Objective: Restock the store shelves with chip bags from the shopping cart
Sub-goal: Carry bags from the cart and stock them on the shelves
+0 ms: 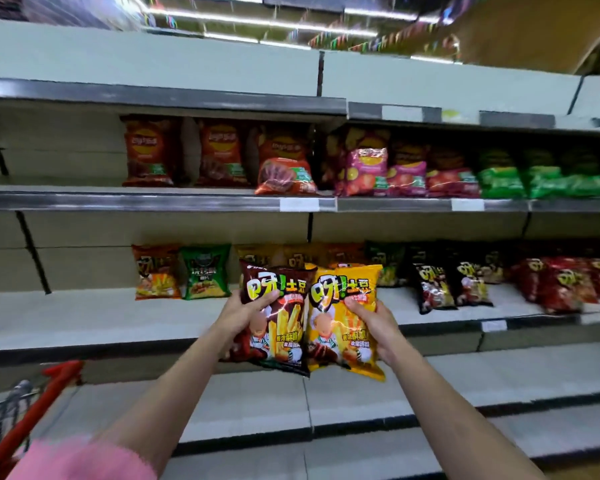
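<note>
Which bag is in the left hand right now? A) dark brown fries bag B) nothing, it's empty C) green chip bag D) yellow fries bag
A: the left hand has its grip on the dark brown fries bag, thumb across the front, while the right hand holds the yellow fries bag beside it.

Bright ceiling strip lights (pixel 257 20) smear overhead (motion blur), shelves (pixel 153 202) bow at the wide-angle edges.

Bare forearms; fuzzy pink sleeve (pixel 84 459) on left arm.
</note>
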Tool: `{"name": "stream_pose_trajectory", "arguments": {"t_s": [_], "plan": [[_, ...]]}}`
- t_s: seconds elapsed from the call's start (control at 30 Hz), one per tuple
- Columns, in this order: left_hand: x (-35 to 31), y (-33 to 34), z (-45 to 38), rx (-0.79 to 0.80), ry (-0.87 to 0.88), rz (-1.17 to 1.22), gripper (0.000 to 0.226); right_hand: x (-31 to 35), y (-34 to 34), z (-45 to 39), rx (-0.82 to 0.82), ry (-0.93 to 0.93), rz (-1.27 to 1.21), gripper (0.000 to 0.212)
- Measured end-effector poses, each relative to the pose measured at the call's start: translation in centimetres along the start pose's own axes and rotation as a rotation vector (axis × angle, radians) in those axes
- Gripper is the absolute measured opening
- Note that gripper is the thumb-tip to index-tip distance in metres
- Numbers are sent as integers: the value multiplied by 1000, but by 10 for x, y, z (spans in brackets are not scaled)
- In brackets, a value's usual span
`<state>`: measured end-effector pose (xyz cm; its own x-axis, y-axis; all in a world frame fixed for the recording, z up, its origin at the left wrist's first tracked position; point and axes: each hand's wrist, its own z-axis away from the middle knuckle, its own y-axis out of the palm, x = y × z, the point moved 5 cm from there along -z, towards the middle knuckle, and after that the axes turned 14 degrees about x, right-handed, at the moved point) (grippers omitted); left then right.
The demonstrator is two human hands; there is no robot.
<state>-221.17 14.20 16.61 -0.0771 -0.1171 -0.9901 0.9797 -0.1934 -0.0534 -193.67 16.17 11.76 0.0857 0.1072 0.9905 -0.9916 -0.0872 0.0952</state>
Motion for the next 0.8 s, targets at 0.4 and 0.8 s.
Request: {"name": "stream_pose_trajectory", "arguments": {"t_s": [0.4,0.8], "plan": [[13,56,-21,147,12,25,59,8,-40,41,-80,1,-33,44],[65,-29,-3,-7,-108,34,71,-37,39,-15,131,131,-35,53]]}}
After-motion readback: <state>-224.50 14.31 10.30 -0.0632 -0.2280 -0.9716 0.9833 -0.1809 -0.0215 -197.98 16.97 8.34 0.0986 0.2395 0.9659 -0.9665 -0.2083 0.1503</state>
